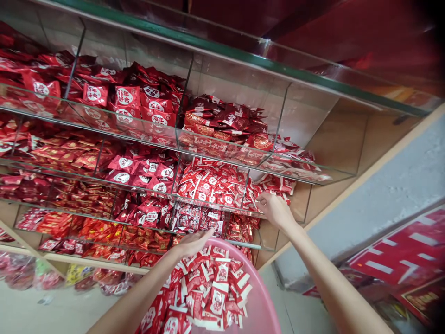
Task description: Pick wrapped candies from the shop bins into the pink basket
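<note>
Red-and-white packets [218,298] lie at mixed angles in the pink basin [266,297], just nearer than the left hand [193,243]; several point their long axes away from the person. That hand meets the rim, fingers extended. Apart from it, the right hand [276,211] curls beside shelf packets [255,193]; I cannot tell whether either grips anything.

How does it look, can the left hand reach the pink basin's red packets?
Probably yes: the left hand is at the rim of the pink basin, whose open top leaves the red packets uncovered.
</note>
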`<state>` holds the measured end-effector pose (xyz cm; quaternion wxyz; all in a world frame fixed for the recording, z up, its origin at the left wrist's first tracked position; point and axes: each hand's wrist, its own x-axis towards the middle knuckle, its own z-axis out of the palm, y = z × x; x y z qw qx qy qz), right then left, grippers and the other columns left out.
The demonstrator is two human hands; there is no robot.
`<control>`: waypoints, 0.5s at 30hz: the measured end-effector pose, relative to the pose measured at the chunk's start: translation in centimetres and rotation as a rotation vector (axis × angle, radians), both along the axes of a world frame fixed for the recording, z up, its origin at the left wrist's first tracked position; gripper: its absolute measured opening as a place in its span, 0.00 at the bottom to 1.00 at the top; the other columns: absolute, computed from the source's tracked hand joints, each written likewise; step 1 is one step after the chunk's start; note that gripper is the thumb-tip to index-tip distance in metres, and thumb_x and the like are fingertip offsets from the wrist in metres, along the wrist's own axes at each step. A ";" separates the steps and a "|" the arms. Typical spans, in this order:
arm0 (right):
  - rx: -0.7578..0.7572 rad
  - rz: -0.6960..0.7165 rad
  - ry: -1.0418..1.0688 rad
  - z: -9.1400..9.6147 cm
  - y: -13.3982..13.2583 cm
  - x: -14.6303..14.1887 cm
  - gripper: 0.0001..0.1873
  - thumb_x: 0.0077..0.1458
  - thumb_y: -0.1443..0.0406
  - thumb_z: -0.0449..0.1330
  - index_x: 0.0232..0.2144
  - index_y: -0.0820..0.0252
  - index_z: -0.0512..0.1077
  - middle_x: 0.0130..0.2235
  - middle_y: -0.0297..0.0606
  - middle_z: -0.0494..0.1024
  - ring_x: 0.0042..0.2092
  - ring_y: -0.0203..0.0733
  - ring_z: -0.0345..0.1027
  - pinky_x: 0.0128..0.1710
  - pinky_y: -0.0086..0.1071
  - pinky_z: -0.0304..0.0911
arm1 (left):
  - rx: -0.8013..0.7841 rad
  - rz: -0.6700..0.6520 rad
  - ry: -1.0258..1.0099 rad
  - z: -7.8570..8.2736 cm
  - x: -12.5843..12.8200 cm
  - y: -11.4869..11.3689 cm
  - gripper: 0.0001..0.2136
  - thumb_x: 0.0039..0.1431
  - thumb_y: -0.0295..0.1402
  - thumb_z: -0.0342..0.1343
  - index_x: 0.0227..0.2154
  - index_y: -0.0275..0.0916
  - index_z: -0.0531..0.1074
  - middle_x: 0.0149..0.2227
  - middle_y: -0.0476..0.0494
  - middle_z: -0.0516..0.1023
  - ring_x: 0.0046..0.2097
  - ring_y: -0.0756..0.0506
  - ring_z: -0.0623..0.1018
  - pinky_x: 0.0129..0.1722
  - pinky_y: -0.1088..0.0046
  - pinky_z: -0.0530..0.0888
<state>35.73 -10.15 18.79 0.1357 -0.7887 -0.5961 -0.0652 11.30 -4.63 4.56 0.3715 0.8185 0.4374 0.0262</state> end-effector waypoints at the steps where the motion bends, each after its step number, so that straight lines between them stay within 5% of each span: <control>1: -0.068 -0.039 -0.058 0.0 0.5 0.2 0.08 0.49 0.63 0.55 0.30 0.58 0.72 0.32 0.39 0.76 0.37 0.40 0.69 0.33 0.28 0.56 | -0.013 -0.002 0.005 0.2 0.0 -0.1 0.40 0.49 0.61 0.19 0.58 0.47 0.55 0.59 0.50 0.55 0.60 0.40 0.56 0.57 0.62 0.56; 6: -0.261 -0.182 -0.203 -0.9 2.4 0.2 0.16 0.49 0.57 0.55 0.35 0.63 0.72 0.38 0.49 0.74 0.41 0.46 0.69 0.34 0.32 0.59 | -0.067 0.004 -0.001 0.5 0.1 -0.1 0.40 0.49 0.61 0.19 0.59 0.46 0.53 0.60 0.49 0.53 0.61 0.40 0.54 0.58 0.60 0.52; 15: -0.268 -0.191 -0.284 -1.2 3.7 -0.1 0.16 0.49 0.63 0.57 0.39 0.67 0.71 0.40 0.53 0.74 0.43 0.50 0.69 0.37 0.34 0.61 | -0.100 0.047 -0.022 0.1 0.0 -0.1 0.40 0.48 0.62 0.20 0.59 0.49 0.52 0.61 0.50 0.52 0.61 0.38 0.52 0.58 0.57 0.50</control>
